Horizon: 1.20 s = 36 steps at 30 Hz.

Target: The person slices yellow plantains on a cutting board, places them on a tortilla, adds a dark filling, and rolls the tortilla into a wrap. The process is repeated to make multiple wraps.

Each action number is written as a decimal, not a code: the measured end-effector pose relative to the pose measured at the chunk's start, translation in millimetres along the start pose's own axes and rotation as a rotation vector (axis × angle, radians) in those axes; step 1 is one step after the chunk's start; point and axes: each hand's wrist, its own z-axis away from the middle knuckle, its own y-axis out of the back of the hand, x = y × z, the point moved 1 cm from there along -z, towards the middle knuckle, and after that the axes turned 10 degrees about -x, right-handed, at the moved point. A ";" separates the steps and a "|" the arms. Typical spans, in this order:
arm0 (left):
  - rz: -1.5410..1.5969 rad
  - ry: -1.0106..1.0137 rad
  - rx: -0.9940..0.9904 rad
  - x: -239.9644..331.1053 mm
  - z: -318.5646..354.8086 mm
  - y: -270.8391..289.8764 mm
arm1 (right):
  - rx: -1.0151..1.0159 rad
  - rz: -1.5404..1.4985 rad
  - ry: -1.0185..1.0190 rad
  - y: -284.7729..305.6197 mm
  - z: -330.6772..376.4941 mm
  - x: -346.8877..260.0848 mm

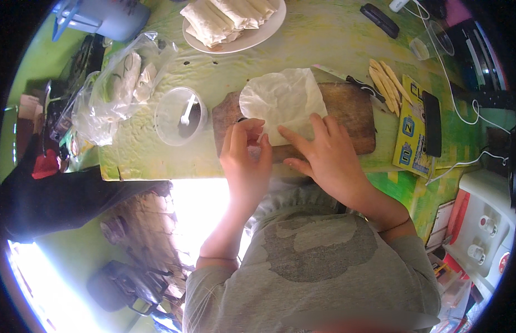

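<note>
A thin, pale, translucent round wrapper (280,94) lies on a dark wooden cutting board (355,119), creased and hanging past the board's far edge. My right hand (330,155) rests at the wrapper's near right part, fingers spread and fingertips on the sheet. At its near left edge is my left hand (244,158), fingers curved and the thumb apart from them; I make out nothing gripped in it. Just left of the board stands a clear round tub (163,119) with a white plastic spoon (187,110) and a little dark content.
Rolled wraps fill a white plate (255,40) at the back. Yellowish strips (383,83) and a black-handled knife (366,87) lie right of the board, near a phone (431,123) on a yellow package (411,130). A clear plastic bag (122,91) sits left.
</note>
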 end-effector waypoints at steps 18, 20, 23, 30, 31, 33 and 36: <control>0.099 -0.097 -0.108 -11.5 -1.1 -18.1 | 0.127 -0.135 0.075 -0.5 2.9 21.4; -0.032 -0.144 -0.132 -8.6 -1.0 -15.7 | 0.121 -0.198 0.066 1.3 2.1 27.6; -0.194 -0.285 -0.136 -14.5 -3.6 -16.1 | 0.096 -0.159 0.075 -3.5 4.3 36.3; -0.336 -0.434 -0.309 -12.3 -9.7 -1.2 | 0.154 -0.177 0.204 -4.8 11.0 52.1; -0.343 -0.447 -0.316 -14.4 -9.8 -0.2 | 0.145 -0.191 0.209 -2.4 11.9 54.5; -0.357 -0.473 -0.330 -19.1 -10.1 0.3 | 0.126 -0.215 0.223 1.2 12.2 58.3; -0.368 -0.493 -0.350 -19.1 -11.0 0.7 | 0.109 -0.225 0.255 3.4 10.9 62.5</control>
